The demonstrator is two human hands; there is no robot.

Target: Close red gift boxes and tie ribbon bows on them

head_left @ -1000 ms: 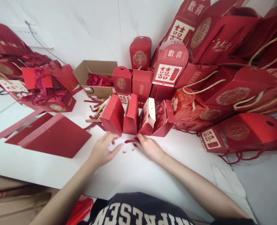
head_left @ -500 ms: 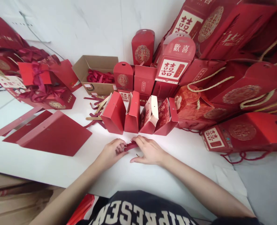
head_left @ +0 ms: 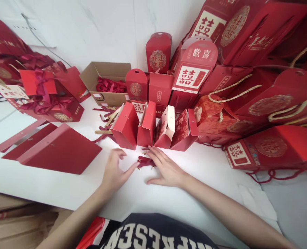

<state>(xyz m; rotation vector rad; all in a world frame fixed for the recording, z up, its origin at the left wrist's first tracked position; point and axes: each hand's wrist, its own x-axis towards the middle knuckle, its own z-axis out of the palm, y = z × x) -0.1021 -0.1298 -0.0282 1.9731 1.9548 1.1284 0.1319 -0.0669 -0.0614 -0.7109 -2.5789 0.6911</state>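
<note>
A few dark red ribbons with gold-coloured tips lie on the white table between my hands. My right hand rests over their right end, palm down with fingers stretched out and thumb spread. To their left is my left hand, its thumb and fingers apart and nothing in them; the thumb tip is close to the ribbon ends. Just beyond my hands stand several red paper gift boxes in a row, one with a cream flap. Part of the ribbons is hidden beneath my right hand.
Flat red folded bags lie at the left on the white table. More ribbons sit left of the row. A cardboard carton holds ribbon behind. Stacked gift boxes crowd the right; bow-tied boxes stand back left.
My left hand has let go of the ribbons and drawn back to the left, its fingers opening. My right hand has flattened over the ribbons, which now lie on the table.
</note>
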